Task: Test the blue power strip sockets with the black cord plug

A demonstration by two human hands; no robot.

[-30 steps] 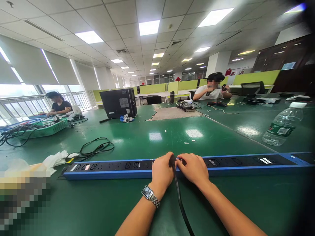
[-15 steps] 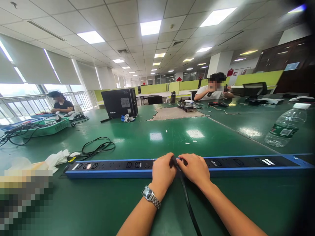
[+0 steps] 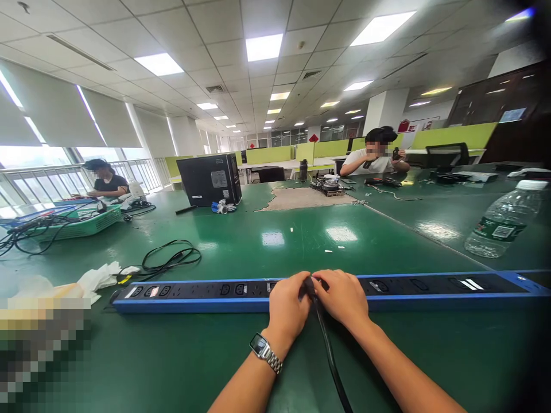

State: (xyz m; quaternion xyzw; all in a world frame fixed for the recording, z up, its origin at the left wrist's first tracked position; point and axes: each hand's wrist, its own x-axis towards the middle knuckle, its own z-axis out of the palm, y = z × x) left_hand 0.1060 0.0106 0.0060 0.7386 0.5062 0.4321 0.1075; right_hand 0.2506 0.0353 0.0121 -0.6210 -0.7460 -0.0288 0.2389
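Note:
A long blue-edged power strip (image 3: 189, 298) with black sockets lies across the green table. Over its middle, my left hand (image 3: 289, 307), with a watch on the wrist, is closed round a black power plug (image 3: 310, 287). My right hand (image 3: 342, 298) meets it from the other side, its fingers also closed at the plug. From between the hands a thick black cord (image 3: 329, 350) runs down toward me. The fingers hide most of the plug and the socket area under it, so I cannot tell whether it sits in a socket.
A coiled black cable (image 3: 170, 258) lies behind the strip's left end. A clear water bottle (image 3: 501, 221) stands at right. Further back are a black computer tower (image 3: 206, 180) and a green basket (image 3: 86, 223) of cables. Two people sit at the table's far side.
My left hand has shifted slightly to the right and down, toward my right hand. Both hands stay at the plug, and the power strip keeps its place.

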